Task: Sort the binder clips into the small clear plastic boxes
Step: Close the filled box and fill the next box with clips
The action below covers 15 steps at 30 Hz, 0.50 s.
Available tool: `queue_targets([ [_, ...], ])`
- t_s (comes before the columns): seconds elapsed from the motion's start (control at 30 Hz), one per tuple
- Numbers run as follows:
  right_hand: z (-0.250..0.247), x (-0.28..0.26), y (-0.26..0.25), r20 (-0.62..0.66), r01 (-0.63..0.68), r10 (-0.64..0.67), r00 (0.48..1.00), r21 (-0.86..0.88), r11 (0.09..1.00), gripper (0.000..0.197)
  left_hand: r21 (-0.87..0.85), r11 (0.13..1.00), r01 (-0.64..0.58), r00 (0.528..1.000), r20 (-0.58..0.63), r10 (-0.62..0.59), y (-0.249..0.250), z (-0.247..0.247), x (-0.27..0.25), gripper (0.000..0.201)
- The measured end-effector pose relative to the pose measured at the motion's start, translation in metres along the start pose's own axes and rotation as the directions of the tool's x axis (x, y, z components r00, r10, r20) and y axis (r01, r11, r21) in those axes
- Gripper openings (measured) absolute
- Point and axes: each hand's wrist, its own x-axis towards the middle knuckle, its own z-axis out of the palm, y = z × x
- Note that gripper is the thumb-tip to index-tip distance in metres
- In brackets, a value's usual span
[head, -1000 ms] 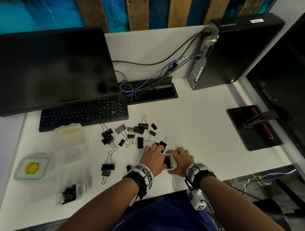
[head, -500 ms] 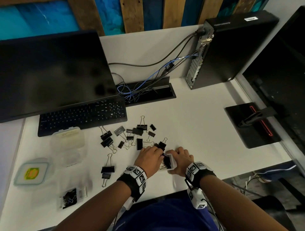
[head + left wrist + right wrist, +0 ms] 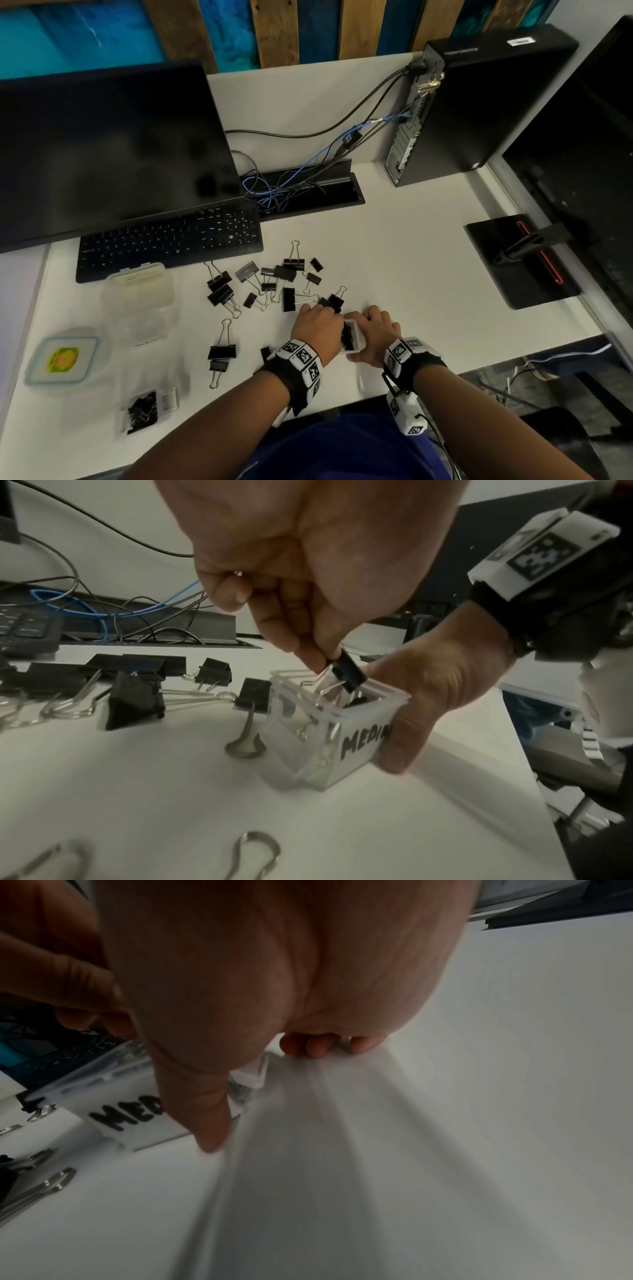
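Observation:
A small clear plastic box (image 3: 329,731) marked "MEDI…" stands on the white desk near its front edge, also seen in the head view as the box (image 3: 352,337) and in the right wrist view as the box (image 3: 130,1110). My right hand (image 3: 375,334) grips its right side, thumb on the labelled face. My left hand (image 3: 318,653) pinches a black binder clip (image 3: 347,673) at the box's open mouth; other clips lie inside. Several loose black binder clips (image 3: 274,284) are scattered on the desk beyond the hands.
At the left stand an empty clear box (image 3: 138,294), a lidded container with a yellow label (image 3: 61,359) and a small box of tiny clips (image 3: 144,411). Keyboard (image 3: 171,240), monitor (image 3: 102,147), cable tray (image 3: 308,192), computer tower (image 3: 479,102) and a monitor base (image 3: 520,260) ring the desk.
The left hand has brought a clip over the box's opening. The right hand keeps its hold on the box. The head camera has shifted slightly.

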Motion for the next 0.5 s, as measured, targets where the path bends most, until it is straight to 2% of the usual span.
queue_targets([
  [0.1,0.001,0.000,0.001,0.003,0.003,-0.003,1.000,-0.004,1.000,0.080,-0.181,0.980,0.087,0.994,0.078,-0.074,-0.007,-0.007,0.001,0.017],
  [0.2,0.000,0.000,0.001,0.007,0.010,-0.010,1.000,-0.003,1.000,0.079,-0.386,0.896,0.218,0.966,0.214,-0.143,-0.018,-0.008,0.003,0.020],
  [0.3,0.000,0.001,0.001,0.008,0.014,-0.014,1.000,-0.005,1.000,0.079,-0.449,0.865,0.225,0.965,0.223,-0.136,-0.024,-0.005,0.005,0.021],
  [0.37,0.000,0.001,0.002,0.007,0.014,-0.014,1.000,-0.007,1.000,0.079,-0.398,0.902,0.166,0.979,0.179,-0.101,-0.024,-0.006,0.005,0.022],
  [0.43,0.000,0.001,0.001,0.005,0.013,-0.013,1.000,-0.008,1.000,0.079,-0.231,0.971,0.055,0.991,0.135,-0.024,-0.021,-0.007,0.004,0.024],
  [0.5,0.000,0.001,0.001,0.005,0.014,-0.014,1.000,-0.004,1.000,0.078,-0.050,0.998,-0.040,0.990,0.131,0.046,-0.014,-0.007,0.004,0.021],
])
